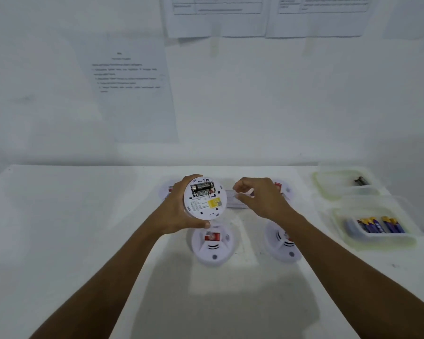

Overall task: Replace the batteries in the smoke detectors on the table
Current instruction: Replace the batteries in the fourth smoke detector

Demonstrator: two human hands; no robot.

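left hand [176, 212] grip curls round the rim of a light, rigid smoke detector [205, 204]; seated batteries [202, 188] likely pry out endwise. right hand [260, 199] beside it, curled, contents unclear.

Centre: white smoke detector [203, 200] with black, white-lettered batteries [202, 187] and a yellow sticker [213, 203]. At 6 o'clock: white second detector [212, 250] bearing a red label [212, 236]. At 3 o'clock: blue-and-yellow cells [380, 226] in a translucent tray [339, 216]. White table [83, 216].
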